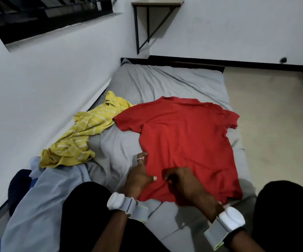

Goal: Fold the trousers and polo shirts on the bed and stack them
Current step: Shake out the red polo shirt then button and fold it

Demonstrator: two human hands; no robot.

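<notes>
**Red polo laid out flat, smoothing at the hem before the first fold**

Head view. Red polo shirt [183, 139] lay spread across the middle of the bed [165, 82], collar at the far end, hem toward the person, both sleeves out to the sides. Body of the shirt mostly flat; some ripples near the hem.

Left hand [139, 175] rested on the shirt's left edge close to the hem, fingers stretched out and fairly straight, thumb held apart, nothing gripped. Right hand [183, 182] sat on the cloth just beside it, nearer the middle of the hem, fingers bent down onto the fabric. Blur there; could not tell whether it pinched the cloth or only pressed on it.

Yellow striped polo shirt [85, 135] lay crumpled along the wall side of the bed, one end touching the red shirt's left sleeve. A pale blue-grey garment [43, 193], probably the trousers, lay loose at the near left, partly under the person's knee. No folded stack anywhere in view.

Judgement: task early, first shirt being flattened, nothing folded yet. The next move likely calls for gripping one side at shoulder and hem and bringing it, sleeve included, over toward the centre line. The right sleeve lay close to the bed's edge, so it would need drawing inward. The yellow shirt should be kept out of the fold.
</notes>
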